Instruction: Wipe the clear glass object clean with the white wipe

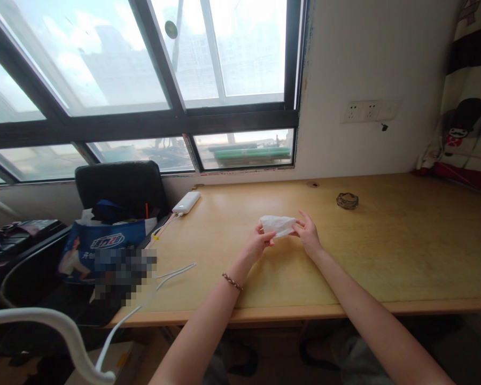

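Between my hands, above the middle of the wooden table (388, 262), is a thin white tissue (278, 225). My left hand (258, 243) pinches its left end, thumb along the lower edge. At the opposite end, my right hand (308, 235) grips it between thumb and fingers, with one finger raised. The tissue looks folded or slightly crumpled. A braided bracelet (232, 281) circles my left wrist.
A glass ashtray-like dish (347, 201) sits at the back right. Near the table's left edge lie a white power bank (186, 203) and a white cable (176, 274). A blue bag (104, 248) rests on a black chair (122, 182) at left.
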`<action>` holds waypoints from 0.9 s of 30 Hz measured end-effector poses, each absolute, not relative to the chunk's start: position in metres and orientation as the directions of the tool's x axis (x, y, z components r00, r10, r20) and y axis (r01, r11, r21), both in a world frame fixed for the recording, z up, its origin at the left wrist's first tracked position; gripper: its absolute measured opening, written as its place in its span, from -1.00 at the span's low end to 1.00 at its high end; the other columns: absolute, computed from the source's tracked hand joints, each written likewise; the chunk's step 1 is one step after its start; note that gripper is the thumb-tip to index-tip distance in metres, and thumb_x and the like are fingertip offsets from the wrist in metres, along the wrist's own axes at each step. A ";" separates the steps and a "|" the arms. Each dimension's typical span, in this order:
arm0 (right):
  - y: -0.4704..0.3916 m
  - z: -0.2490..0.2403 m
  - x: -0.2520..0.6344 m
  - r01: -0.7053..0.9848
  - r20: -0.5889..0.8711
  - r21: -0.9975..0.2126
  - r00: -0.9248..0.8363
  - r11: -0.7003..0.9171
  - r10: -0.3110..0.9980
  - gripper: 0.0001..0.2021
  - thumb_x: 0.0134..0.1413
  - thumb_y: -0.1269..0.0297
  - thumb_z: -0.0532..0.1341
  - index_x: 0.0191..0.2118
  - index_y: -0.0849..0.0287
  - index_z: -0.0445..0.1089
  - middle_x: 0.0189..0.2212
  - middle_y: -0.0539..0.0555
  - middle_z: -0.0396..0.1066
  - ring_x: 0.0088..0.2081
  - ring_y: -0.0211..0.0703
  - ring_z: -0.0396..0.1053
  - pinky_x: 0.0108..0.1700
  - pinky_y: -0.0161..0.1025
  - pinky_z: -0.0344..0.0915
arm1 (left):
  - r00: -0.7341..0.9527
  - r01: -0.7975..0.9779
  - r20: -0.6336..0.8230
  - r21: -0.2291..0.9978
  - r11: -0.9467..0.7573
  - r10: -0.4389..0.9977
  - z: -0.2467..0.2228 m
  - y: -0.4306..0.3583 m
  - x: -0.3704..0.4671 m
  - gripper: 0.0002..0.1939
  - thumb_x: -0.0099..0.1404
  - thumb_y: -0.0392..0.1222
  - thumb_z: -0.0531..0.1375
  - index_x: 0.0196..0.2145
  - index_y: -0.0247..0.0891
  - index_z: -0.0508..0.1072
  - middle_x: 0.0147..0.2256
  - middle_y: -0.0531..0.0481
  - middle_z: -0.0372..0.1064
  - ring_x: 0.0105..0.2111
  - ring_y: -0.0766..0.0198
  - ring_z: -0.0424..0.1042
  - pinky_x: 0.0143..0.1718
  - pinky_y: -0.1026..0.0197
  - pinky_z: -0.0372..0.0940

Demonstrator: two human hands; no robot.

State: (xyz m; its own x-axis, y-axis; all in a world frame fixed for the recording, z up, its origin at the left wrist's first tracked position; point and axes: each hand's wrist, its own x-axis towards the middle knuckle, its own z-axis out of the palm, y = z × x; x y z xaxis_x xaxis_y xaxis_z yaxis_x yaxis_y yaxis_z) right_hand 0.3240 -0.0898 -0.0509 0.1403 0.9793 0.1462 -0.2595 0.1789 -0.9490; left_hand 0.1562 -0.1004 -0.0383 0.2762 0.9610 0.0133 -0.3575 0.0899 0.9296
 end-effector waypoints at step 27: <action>-0.093 -0.042 0.326 -0.299 0.116 -0.949 -0.038 0.099 0.992 -0.32 -0.34 0.30 0.30 0.03 0.18 0.13 -0.37 0.04 0.43 -0.45 -0.25 0.35 -0.46 -0.36 0.26 | 0.338 -0.363 -0.025 0.919 0.155 0.941 -0.036 -0.100 0.153 -0.79 -0.05 -0.25 0.09 -0.39 -0.38 0.30 -0.56 -0.10 0.39 -0.75 0.45 0.15 -0.72 0.36 -0.02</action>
State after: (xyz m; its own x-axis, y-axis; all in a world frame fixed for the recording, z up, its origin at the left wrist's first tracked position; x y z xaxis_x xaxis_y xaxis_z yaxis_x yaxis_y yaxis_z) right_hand 0.3263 -0.0928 -0.0417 -0.0385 0.9925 0.1161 -0.2986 0.0994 -0.9492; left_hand 0.1534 -0.1001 -0.0355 0.3376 0.9410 -0.0253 -0.3629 0.1549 0.9189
